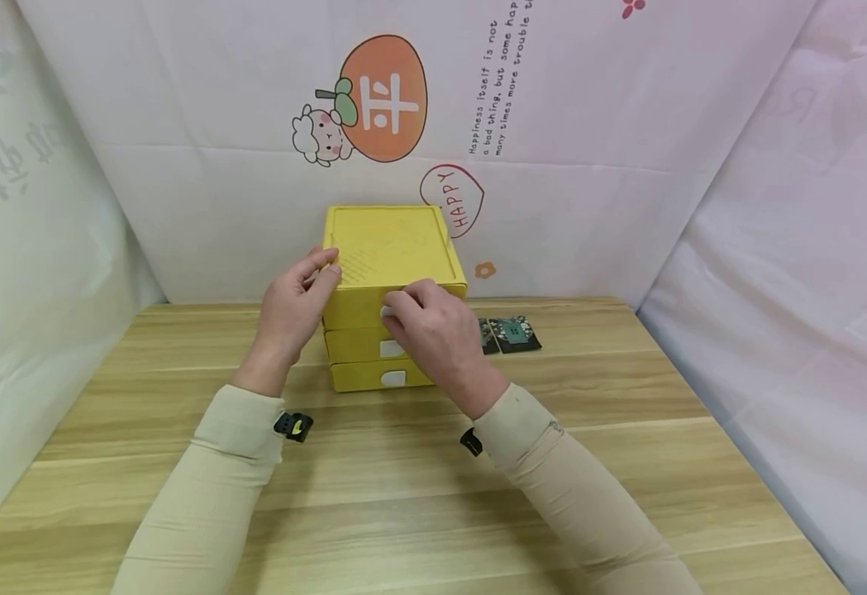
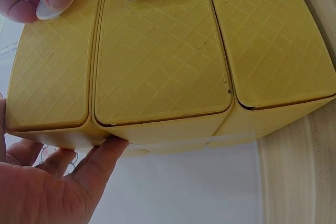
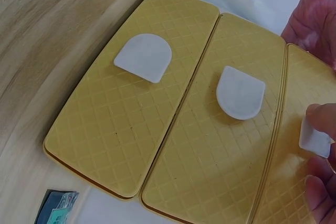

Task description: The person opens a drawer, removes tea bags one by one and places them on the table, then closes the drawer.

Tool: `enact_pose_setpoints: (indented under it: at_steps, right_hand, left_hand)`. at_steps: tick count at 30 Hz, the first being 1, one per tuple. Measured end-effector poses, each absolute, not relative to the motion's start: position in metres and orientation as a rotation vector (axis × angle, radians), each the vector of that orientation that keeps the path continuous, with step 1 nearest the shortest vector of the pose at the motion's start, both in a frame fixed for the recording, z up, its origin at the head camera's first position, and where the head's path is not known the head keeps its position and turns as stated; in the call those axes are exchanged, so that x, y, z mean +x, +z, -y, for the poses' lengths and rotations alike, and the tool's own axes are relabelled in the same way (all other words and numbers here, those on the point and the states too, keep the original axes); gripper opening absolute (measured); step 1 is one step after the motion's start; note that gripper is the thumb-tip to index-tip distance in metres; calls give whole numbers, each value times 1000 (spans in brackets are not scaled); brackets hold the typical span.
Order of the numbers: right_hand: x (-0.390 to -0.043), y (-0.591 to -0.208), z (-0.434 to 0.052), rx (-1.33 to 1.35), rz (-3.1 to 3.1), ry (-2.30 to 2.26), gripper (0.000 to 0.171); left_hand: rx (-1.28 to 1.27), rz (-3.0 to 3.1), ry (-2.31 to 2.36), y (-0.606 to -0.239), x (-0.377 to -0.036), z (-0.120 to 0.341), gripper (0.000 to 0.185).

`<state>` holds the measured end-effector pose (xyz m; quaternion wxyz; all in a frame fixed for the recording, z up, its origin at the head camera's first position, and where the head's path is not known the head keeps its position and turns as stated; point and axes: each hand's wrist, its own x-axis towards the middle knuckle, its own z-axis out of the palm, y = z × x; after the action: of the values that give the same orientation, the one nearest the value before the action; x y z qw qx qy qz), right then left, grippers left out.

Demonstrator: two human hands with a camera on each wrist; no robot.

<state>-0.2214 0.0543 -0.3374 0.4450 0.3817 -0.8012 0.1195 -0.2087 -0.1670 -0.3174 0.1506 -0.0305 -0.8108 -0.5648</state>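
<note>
A yellow three-drawer box (image 1: 396, 240) stands on the table against the back cloth. Each drawer front has a white pull tab. My left hand (image 1: 288, 310) steadies the box at its upper left; in the left wrist view, its extended fingers (image 2: 100, 169) touch the side wall. With thumb and fingers, my right hand (image 1: 440, 330) pinches the white tab (image 3: 314, 139) of the top drawer. Below it, the middle tab (image 3: 241, 93) and bottom tab (image 3: 144, 56) are untouched. All three drawers look closed.
Dark green printed cards (image 1: 515, 333) lie on the wooden table (image 1: 403, 496) just right of the box. A white printed cloth (image 1: 217, 207) hangs close behind, and more cloth (image 1: 797, 273) encloses the sides.
</note>
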Motion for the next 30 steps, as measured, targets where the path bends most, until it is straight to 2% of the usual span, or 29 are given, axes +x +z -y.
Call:
enact_pose_setpoints:
  at_steps: [6, 13, 24, 30]
  right_hand:
    - [-217, -336, -57, 962, 1945, 321, 6]
    - [-208, -341, -57, 1000, 1975, 268, 19]
    - [-208, -360, -55, 1045, 1974, 196, 27]
    - [-210, -369, -53, 1019, 1958, 142, 25]
  left_hand:
    - [-95, 2326, -1617, -317, -209, 167, 53]
    - [-85, 2327, -1619, -318, -209, 166, 52]
    - [-76, 2337, -1592, -316, -209, 167, 53]
    - [-77, 2328, -1604, -317, -210, 167, 53]
